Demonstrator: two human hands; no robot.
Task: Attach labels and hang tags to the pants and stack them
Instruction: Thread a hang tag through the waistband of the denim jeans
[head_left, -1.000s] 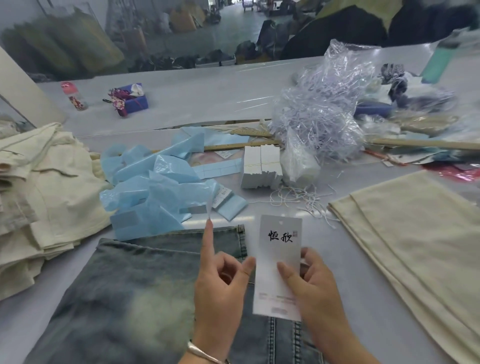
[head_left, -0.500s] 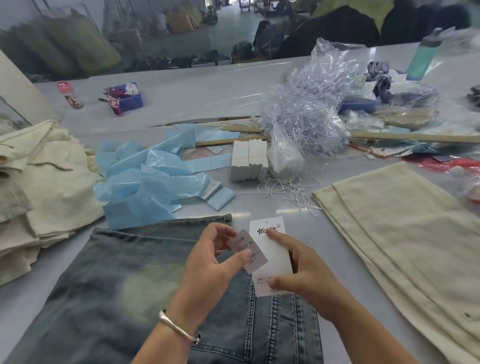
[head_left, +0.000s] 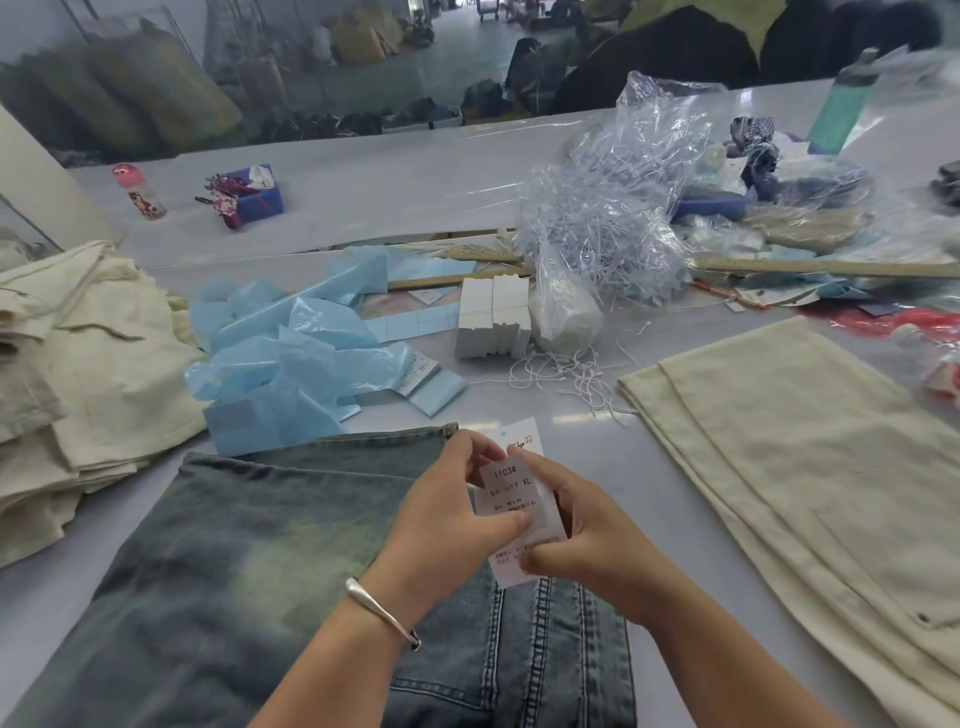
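Near table edge, over denim pants (head_left: 249, 561): left hand (head_left: 447, 514) thumb presses size label (head_left: 506, 488) onto hang tag (head_left: 524, 564); right hand (head_left: 587, 535) fingers curled, pinching tag.

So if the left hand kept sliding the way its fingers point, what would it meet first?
The left hand points right across the label, so it would most likely meet the right hand first, which holds the hang tag from the other side. Depth between them is unclear.
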